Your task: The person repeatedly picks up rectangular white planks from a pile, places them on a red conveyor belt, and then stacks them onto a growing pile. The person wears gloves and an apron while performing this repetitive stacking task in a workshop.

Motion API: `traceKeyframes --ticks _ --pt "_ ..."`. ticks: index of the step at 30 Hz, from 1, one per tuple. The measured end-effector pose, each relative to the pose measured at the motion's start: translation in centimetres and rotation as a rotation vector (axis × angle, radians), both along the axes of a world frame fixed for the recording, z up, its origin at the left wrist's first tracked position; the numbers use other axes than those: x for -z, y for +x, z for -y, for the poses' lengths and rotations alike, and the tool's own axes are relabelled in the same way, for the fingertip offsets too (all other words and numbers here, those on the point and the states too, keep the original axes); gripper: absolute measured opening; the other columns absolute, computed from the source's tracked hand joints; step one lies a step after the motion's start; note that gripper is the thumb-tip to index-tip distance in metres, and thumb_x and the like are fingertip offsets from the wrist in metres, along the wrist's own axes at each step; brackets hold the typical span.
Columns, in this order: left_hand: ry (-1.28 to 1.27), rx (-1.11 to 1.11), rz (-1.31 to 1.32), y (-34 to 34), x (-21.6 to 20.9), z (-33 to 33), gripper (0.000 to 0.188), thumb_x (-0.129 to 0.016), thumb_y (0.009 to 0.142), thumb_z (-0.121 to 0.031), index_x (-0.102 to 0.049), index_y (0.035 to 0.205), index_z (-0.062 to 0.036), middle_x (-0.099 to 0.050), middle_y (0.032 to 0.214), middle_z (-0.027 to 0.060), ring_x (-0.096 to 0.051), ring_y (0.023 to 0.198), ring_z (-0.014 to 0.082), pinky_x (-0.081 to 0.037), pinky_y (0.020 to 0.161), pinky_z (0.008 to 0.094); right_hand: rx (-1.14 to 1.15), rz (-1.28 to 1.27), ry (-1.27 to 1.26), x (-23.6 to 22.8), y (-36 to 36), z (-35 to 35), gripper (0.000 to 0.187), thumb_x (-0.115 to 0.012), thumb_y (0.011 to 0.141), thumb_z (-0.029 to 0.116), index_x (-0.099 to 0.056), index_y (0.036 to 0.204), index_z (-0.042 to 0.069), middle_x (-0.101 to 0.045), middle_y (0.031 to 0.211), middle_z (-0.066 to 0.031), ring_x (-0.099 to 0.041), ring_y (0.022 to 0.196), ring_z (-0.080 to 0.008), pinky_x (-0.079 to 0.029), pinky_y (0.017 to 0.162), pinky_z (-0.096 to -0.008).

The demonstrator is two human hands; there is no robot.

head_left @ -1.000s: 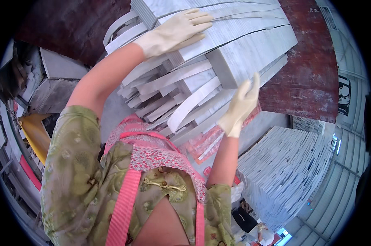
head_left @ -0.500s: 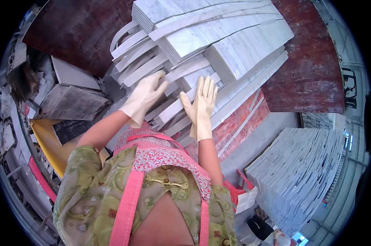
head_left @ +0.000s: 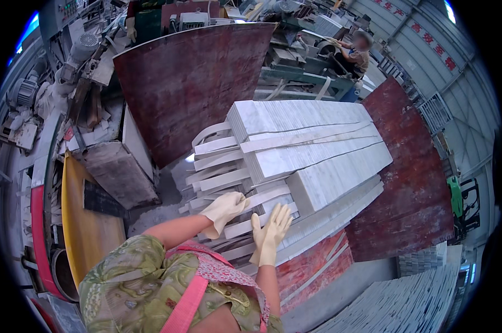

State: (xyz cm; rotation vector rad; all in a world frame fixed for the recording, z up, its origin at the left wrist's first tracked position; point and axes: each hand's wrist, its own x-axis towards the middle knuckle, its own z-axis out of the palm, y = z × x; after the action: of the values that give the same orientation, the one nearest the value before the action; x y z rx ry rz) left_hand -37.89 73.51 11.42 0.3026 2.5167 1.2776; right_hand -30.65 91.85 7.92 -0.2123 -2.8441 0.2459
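A stack of white, grey-veined stone slabs [head_left: 340, 177] lies in front of me, with narrow pale stone strips [head_left: 224, 180] jutting from its left end. My left hand [head_left: 224, 210], in a cream rubber glove, has its fingers bent together at the near end of one stone strip [head_left: 267, 194]; the fingertips are partly hidden. My right hand [head_left: 273, 228], gloved the same way, lies flat with fingers stretched and thumb apart. It rests against the strips and slab edge at the stack's near side.
Dark red boards [head_left: 195, 83] stand behind and to the right [head_left: 401, 183] of the stack. A yellow curved panel [head_left: 90, 222] and a grey block [head_left: 118, 172] are at left. More upright slabs [head_left: 395, 305] stand lower right. Another person [head_left: 355, 54] works at machinery farther back.
My view has tilted up, bringing the machinery and the other person into sight. The fingers of my left hand have closed in at the strip's end. My right hand stays flat.
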Motion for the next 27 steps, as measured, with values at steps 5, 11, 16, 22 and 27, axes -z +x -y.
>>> traceKeyframes --ticks 5,11,16,22,27 --pt "0.005 0.018 0.087 1.6 0.2 -0.7 0.048 -0.05 0.098 -0.048 -0.066 0.103 -0.0038 -0.07 0.099 0.0226 -0.067 0.097 0.0403 -0.051 0.084 0.0454 0.001 -0.036 0.015 0.6 0.0 0.0 0.092 -0.063 0.087 0.055 -0.035 0.152 -0.004 -0.033 0.158 -0.0276 -0.023 0.15 -0.0406 -0.013 0.125 -0.0516" --pt "-0.058 0.105 0.181 1.7 -2.3 -0.4 0.046 -0.047 0.1 -0.043 -0.065 0.114 -0.0035 -0.07 0.108 0.0209 -0.066 0.102 0.0383 -0.05 0.086 0.0435 -0.022 -0.072 0.008 0.7 0.0 -0.1 0.091 -0.067 0.086 0.052 -0.037 0.15 -0.004 -0.035 0.155 -0.0291 -0.027 0.148 -0.0437 -0.016 0.123 -0.0543" --pt "-0.084 0.114 0.148 1.4 -1.3 -0.5 0.043 -0.047 0.099 -0.039 -0.066 0.112 -0.0033 -0.07 0.105 0.0208 -0.067 0.101 0.0371 -0.051 0.085 0.0415 -0.03 -0.084 -0.006 0.7 0.0 -0.1 0.09 -0.066 0.086 0.052 -0.036 0.151 -0.004 -0.036 0.155 -0.0292 -0.028 0.147 -0.0439 -0.015 0.123 -0.0545" --pt "-0.047 0.114 0.162 1.1 0.0 -0.4 0.044 -0.046 0.099 -0.039 -0.066 0.112 -0.0025 -0.07 0.102 0.0209 -0.067 0.1 0.0364 -0.051 0.084 0.0403 -0.03 -0.078 0.017 0.9 0.0 0.0 0.09 -0.066 0.087 0.053 -0.037 0.151 -0.004 -0.036 0.155 -0.029 -0.028 0.147 -0.044 -0.015 0.123 -0.0544" --pt "-0.033 0.093 0.122 0.5 -0.6 0.7 0.044 -0.049 0.098 -0.042 -0.066 0.11 -0.0025 -0.07 0.103 0.0208 -0.067 0.099 0.0377 -0.05 0.085 0.042 -0.043 -0.091 0.007 0.4 -0.3 0.7 0.088 -0.067 0.087 0.051 -0.039 0.15 -0.004 -0.037 0.155 -0.0276 -0.03 0.146 -0.043 -0.016 0.123 -0.0541"
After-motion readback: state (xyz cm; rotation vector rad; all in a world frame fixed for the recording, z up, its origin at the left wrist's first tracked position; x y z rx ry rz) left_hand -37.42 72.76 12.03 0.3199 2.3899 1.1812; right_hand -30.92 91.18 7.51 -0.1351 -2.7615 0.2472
